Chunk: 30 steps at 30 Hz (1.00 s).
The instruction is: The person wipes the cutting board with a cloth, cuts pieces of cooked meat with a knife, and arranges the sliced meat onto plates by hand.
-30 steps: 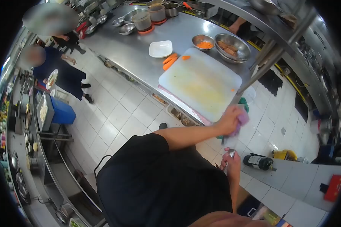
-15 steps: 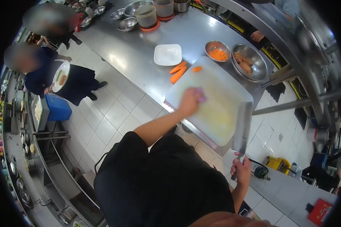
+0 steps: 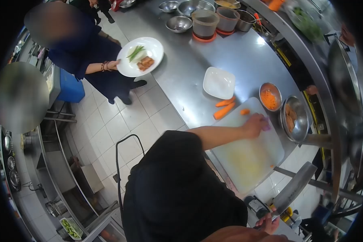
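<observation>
My left hand point(image 3: 255, 126) is closed on a small purple thing point(image 3: 265, 123), too little of which shows to name it. It is over the far part of the white cutting board point(image 3: 246, 177), whose surface has yellowish stains. My right hand point(image 3: 269, 223) grips the handle of a cleaver point(image 3: 294, 188), its broad blade tilted up and off to the right of the board. An orange carrot piece point(image 3: 245, 111) lies at the board's far edge, with carrots point(image 3: 224, 111) just left of it. A bowl of shredded carrot point(image 3: 270, 99) stands close beyond my left hand.
Beside the carrots sits a white dish point(image 3: 218, 82). A steel bowl with orange-brown pieces point(image 3: 290, 119) is right of the board. Containers point(image 3: 205, 26) and bowls stand at the back. At left, a co-worker holds out a plate of food point(image 3: 140, 57) near the table edge.
My view has turned. My left hand has moved across the board toward its far edge, still with the purple thing. The cleaver has swung outward to the right. The co-worker's plate is much closer.
</observation>
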{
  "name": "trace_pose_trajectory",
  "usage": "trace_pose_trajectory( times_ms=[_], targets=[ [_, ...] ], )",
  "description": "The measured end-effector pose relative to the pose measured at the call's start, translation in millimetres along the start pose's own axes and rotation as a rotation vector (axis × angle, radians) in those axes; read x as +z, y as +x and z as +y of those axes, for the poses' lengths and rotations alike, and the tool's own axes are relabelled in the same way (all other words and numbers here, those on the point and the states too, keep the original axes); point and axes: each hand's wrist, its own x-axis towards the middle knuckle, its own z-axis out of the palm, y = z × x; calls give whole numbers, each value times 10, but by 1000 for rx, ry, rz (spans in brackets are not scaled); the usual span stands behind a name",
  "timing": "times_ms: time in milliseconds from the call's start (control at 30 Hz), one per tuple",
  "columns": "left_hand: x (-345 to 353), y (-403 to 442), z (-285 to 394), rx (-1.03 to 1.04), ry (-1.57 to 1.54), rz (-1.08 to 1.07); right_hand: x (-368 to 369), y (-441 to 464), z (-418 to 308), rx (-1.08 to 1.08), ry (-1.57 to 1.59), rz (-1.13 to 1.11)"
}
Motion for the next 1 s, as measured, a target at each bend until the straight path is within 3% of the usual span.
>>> trace_pose_trajectory(
  times_ms=[33,100,133,167,200,233,300,333,433,500,567,633,700,767,800,867,1000],
  targets=[
    [58,1,-81,0,-4,13,62,23,-11,-6,-11,-6],
    [333,-213,-20,165,315,-268,216,58,-65,24,-32,-17],
    [602,-520,-56,362,-34,-335,236,139,-43,9,-28,-69],
    [760,-856,164,308,-48,-492,403,156,-121,10,-34,-75],
    [728,-1143,469,100,-191,-779,698,196,-236,-29,-61,-19],
    [572,-1292,757,40,-355,-1058,919,241,-315,-68,-88,40],
    [519,-1562,904,124,-487,-1464,1021,507,-246,-32,-109,68],
    [389,-1582,869,122,-486,-1465,1061,648,-174,-47,-236,51],
    [-359,-1346,717,-3,-545,-1216,1249,1063,140,-25,-642,68],
    [-1256,-991,625,-103,-442,-973,1328,1315,721,-467,-838,85],
    [-2124,-886,542,-188,-328,-665,1577,1305,928,-295,-978,135],
    [-2675,-934,407,-433,-495,-350,1654,1332,1304,-325,-986,203],
    [-3040,-1016,234,-231,-69,-102,1677,1323,1587,-530,-1091,356],
    [-3019,-1227,-58,-181,366,154,1740,1313,1565,-492,-1147,404],
    [-2948,-1260,-79,-171,359,128,1781,1342,1556,-470,-1208,395],
    [-2817,-1290,-93,-99,691,157,1846,1430,1526,-528,-1249,483],
    [-2823,-1300,-100,-152,706,166,1889,1387,1575,-628,-1312,596]
  ],
)
